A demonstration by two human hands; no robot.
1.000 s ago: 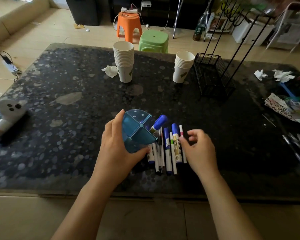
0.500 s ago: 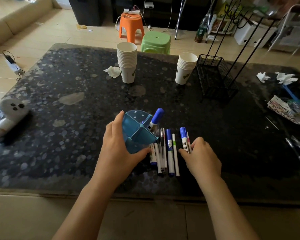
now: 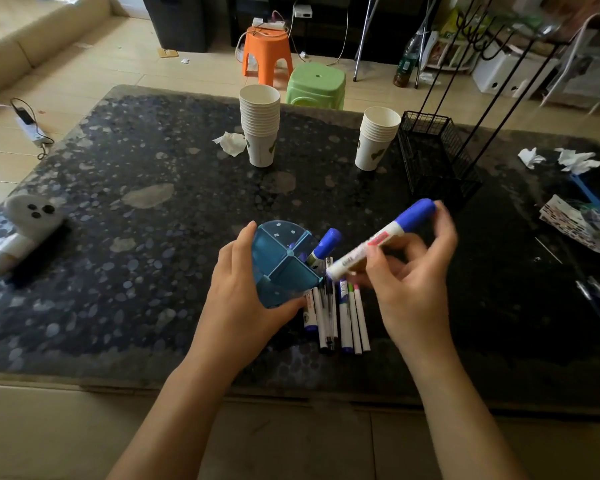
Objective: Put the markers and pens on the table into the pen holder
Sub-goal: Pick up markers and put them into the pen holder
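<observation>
A round blue pen holder (image 3: 280,258) with four compartments stands near the table's front middle. My left hand (image 3: 238,299) wraps its left and front side. One blue-capped marker (image 3: 323,247) stands inside its right compartment. My right hand (image 3: 409,285) holds a white marker with a blue cap (image 3: 381,239) tilted in the air, its lower end close to the holder's right rim. Several markers and pens (image 3: 338,315) lie side by side on the table between my hands.
Two stacks of paper cups (image 3: 260,126) (image 3: 376,138) stand at the back of the dark pebbled table (image 3: 136,237). A black wire basket (image 3: 433,157) sits right of them. A white toy (image 3: 21,226) lies at the left edge. Crumpled tissues (image 3: 575,159) and clutter fill the right side.
My right hand picked a blue-capped marker out of the row and lifted it up toward the holder. My left hand stayed on the holder.
</observation>
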